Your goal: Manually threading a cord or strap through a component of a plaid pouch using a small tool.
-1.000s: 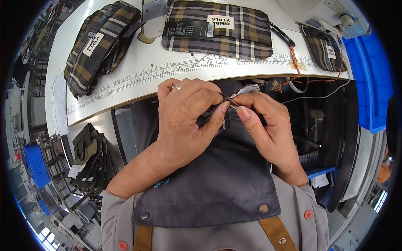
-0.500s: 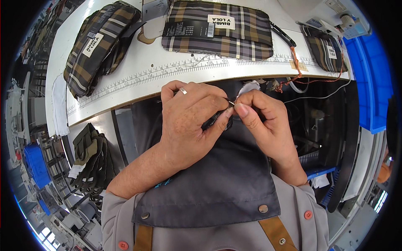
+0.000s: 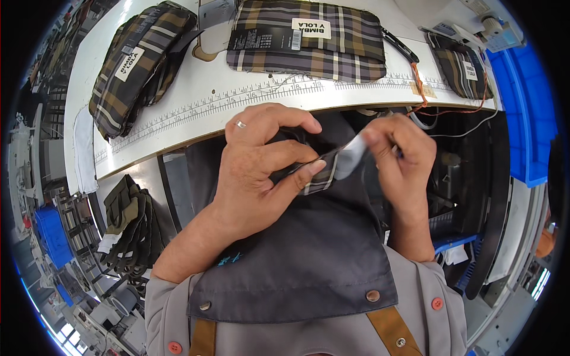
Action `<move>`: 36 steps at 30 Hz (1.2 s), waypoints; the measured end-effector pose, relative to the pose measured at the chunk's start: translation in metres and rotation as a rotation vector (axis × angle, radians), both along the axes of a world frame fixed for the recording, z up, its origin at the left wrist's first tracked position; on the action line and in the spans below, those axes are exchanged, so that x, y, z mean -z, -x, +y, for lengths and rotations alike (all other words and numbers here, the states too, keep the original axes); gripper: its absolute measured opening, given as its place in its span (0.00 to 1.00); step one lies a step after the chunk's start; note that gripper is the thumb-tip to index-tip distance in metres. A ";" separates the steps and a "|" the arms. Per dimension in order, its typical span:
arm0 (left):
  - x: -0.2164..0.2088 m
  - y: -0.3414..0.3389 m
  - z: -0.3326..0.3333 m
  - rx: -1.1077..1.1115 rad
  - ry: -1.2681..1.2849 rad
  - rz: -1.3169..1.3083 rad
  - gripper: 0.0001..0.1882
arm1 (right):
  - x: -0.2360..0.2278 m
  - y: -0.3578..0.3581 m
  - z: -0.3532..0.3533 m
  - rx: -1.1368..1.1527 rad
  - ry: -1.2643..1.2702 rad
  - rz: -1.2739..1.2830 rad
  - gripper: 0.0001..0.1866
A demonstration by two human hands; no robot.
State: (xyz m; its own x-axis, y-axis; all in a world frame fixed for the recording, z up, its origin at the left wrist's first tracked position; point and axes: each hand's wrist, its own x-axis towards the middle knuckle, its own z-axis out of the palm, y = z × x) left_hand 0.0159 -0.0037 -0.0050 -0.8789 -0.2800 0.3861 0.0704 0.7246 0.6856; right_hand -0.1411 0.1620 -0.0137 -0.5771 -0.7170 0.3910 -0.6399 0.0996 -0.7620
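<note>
Over my lap, my left hand (image 3: 252, 169) pinches a small plaid fabric piece (image 3: 320, 181) between its thumb and index finger, with the other fingers raised or curled above. Much of that fabric lies hidden behind the hand. A white, thin flap of cloth or paper (image 3: 351, 159) sticks out from the fabric's right edge. My right hand (image 3: 407, 157) is closed on the flap's upper end, thumb against fingers, slightly blurred.
On the white table (image 3: 237, 99) with a printed ruler scale lie plaid pouches (image 3: 350, 50). A black cutter-like tool (image 3: 401, 44) with an orange cord is beside them. Olive fabric pieces (image 3: 133, 219) hang at left; blue bins (image 3: 528, 118) stand at right.
My right hand has moved right, away from my left fingertips, and the white flap is now stretched between them. The plaid fabric shows more, and my left fingers have spread.
</note>
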 end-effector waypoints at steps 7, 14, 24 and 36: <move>0.002 -0.005 0.001 -0.043 0.080 -0.109 0.07 | 0.004 0.000 0.001 -0.066 0.021 -0.012 0.03; 0.001 0.002 0.005 -0.032 0.099 -0.062 0.06 | -0.002 -0.005 -0.002 -0.209 0.016 -0.001 0.05; 0.009 0.004 0.009 -0.055 -0.032 0.006 0.03 | -0.013 -0.021 0.006 -0.381 -0.035 -0.328 0.10; 0.006 0.001 0.008 -0.044 0.118 0.010 0.03 | -0.005 -0.022 0.002 -0.267 -0.118 -0.461 0.10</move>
State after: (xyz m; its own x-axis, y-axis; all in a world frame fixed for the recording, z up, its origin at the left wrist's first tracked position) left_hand 0.0146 0.0043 -0.0105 -0.8627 -0.2697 0.4278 0.0437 0.8030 0.5944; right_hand -0.1189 0.1640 -0.0085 -0.4616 -0.8858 0.0486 -0.2567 0.0809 -0.9631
